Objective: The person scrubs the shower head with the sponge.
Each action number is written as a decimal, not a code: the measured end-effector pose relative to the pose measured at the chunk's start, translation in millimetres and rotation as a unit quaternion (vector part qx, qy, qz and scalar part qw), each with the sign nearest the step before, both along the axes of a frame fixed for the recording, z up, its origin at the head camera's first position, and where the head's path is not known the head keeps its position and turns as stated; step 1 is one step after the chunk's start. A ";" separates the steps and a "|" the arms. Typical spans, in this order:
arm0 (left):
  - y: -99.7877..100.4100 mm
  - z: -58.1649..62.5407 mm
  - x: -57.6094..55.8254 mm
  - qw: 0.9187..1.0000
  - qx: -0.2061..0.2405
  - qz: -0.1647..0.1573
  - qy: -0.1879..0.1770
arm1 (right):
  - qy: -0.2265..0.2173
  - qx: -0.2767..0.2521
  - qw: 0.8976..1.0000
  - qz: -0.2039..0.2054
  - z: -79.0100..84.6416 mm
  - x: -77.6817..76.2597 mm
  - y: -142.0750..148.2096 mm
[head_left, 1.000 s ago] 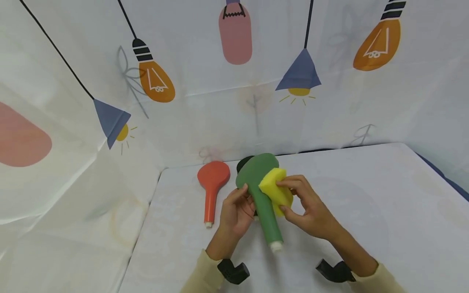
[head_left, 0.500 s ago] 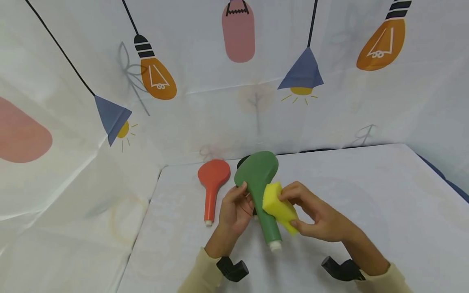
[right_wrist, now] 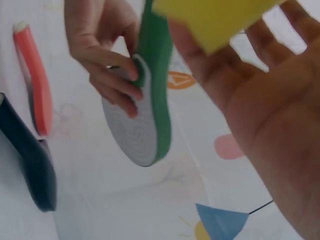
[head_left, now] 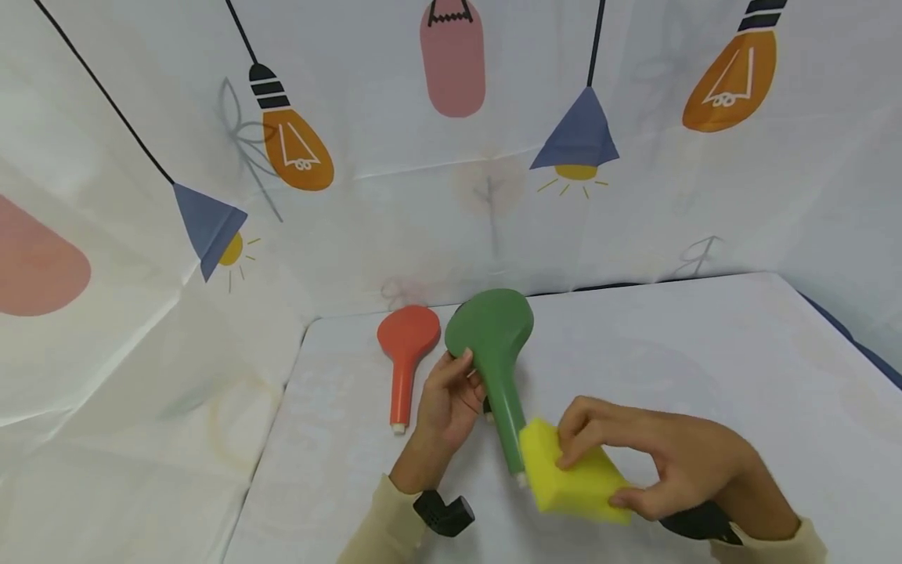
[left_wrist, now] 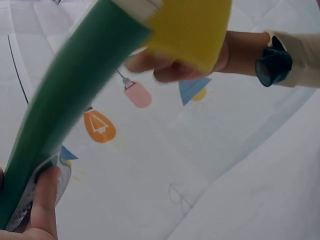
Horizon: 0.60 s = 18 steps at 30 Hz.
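Note:
My left hand [head_left: 447,403] holds a green handheld shower head [head_left: 496,333] by its neck, tilted, with the back of the head toward me. The right wrist view shows its pale nozzle face [right_wrist: 130,132], with several left fingers lying across it. At the lower end of the handle, my right hand [head_left: 676,450] pinches a yellow sponge [head_left: 574,478] between thumb and fingers. The sponge overlaps the white connector end in the head view, and the left wrist view has it right at that end.
A red shower head [head_left: 407,337] lies on the white table [head_left: 690,360], left of my hands. A dark shower head [right_wrist: 32,165] lies near it, mostly hidden behind the green one in the head view. Printed white cloth [head_left: 395,211] rises behind and along the left.
The sponge has gone from beside the green head down along the handle to its lower end, my right hand moving down and rightward with it. My left hand keeps its hold, nearly still.

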<state>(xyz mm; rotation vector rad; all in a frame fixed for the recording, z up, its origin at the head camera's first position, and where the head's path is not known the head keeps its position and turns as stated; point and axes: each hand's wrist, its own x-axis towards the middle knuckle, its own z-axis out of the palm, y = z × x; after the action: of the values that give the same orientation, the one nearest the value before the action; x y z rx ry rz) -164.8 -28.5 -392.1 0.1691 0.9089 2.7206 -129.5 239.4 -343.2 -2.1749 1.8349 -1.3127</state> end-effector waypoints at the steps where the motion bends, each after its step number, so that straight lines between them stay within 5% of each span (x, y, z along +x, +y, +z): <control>1: 0.0 -0.5 -0.2 1.000 -0.005 0.000 0.003 | 0.002 -0.006 1.000 0.025 2.3 1.1 0.7; 5: 0.9 -2.7 -1.7 0.999 -0.031 0.006 0.012 | 0.009 -0.043 0.997 0.067 7.7 3.1 5.2; 7: 1.8 -3.7 -2.5 0.999 -0.044 0.009 0.014 | 0.005 -0.060 0.998 0.008 7.7 1.7 9.3; 9: 2.8 -4.4 -2.7 0.998 -0.056 0.008 0.013 | 0.006 -0.074 0.992 -0.103 5.6 -1.6 11.3; 11: 4.1 -4.2 -2.3 0.998 -0.065 0.002 0.013 | 0.002 -0.074 0.967 -0.244 2.1 -5.7 10.5; 14: 5.7 -3.9 -0.8 0.997 -0.076 -0.014 0.014 | 0.004 -0.063 0.911 -0.408 -4.8 -10.7 3.8; 16: 6.8 -3.7 -0.1 0.996 -0.081 -0.023 0.017 | 0.002 -0.057 0.883 -0.465 -9.5 -12.6 -0.9; 18: 7.8 -3.0 0.3 0.995 -0.087 -0.030 0.022 | 0.009 -0.065 0.870 -0.489 -13.2 -14.1 -5.2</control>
<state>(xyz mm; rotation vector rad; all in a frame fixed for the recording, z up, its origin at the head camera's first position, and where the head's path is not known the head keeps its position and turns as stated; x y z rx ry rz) -164.6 -20.7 -395.1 0.2178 1.1288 2.5758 -143.6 234.2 -356.4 -1.2121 3.0975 -1.5018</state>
